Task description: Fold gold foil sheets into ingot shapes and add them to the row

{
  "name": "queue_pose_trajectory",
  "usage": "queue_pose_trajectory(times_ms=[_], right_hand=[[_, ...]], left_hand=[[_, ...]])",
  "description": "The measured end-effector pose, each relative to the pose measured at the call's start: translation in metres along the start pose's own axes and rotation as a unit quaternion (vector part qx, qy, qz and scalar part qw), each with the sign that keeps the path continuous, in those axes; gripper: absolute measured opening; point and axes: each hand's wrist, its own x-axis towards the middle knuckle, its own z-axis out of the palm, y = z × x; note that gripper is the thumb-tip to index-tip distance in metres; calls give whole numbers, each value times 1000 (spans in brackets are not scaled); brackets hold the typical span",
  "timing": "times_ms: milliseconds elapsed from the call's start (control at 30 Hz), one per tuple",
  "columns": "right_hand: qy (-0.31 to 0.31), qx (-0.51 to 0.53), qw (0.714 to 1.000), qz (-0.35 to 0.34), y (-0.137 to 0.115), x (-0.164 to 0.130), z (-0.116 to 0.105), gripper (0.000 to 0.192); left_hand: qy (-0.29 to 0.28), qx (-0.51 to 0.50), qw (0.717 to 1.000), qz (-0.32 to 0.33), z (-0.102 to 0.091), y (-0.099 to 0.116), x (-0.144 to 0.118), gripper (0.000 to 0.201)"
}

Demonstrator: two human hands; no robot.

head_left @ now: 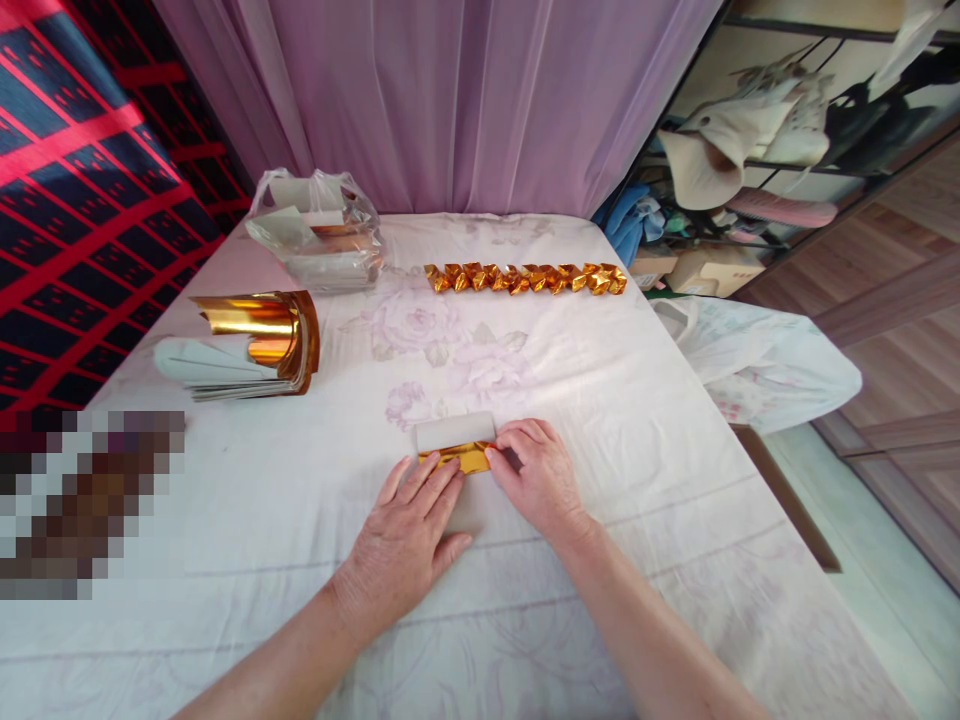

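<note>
- We worked at a bench (675, 560) spread with a pale, flower-printed cloth, with a mauve curtain (450, 100) hanging at twelve o'clock.
- At ten o'clock from our hands lay a stack of gold foil sheets (255, 345), its top sheets curled up; past it, at eleven o'clock, sat a clear plastic bag (319, 230) that seemed to hold more sheets.
- At twelve o'clock, well apart from us, a row of folded gold pieces (525, 277) ran in a line across the cloth.
- Our left hand (401, 545) lay flat, fingers spread and pressing the lower left part of the sheet against the bench.
- Our right hand (540, 480) rested on the sheet's right end, its fingers curled down on the folded edge, pinning rather than gripping it.
- The small gold sheet (457, 445) lay between both hands near the bench's middle, white back up, a gold strip turned over.
- We judged a fold was being creased; the next move called for even pressure along that edge.
</note>
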Motion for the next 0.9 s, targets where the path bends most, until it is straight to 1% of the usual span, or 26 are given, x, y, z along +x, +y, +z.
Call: queue_pose_trajectory(times_ms=[400,633,800,900], right_hand=[[4,-9,1000,6,-1,0,0,9],[8,-9,1000,16,0,0,0,3],[5,-24,1000,16,0,-1,0,14],[-3,-23,1000,-6,0,-2,-1,12]], left_hand=[[-3,-10,1000,-9,0,1,0,51],[-6,-9,1000,-9,0,1,0,51],[-10,-8,1000,-10,0,1,0,52],[-7,-7,1000,-10,1,2,0,51]])
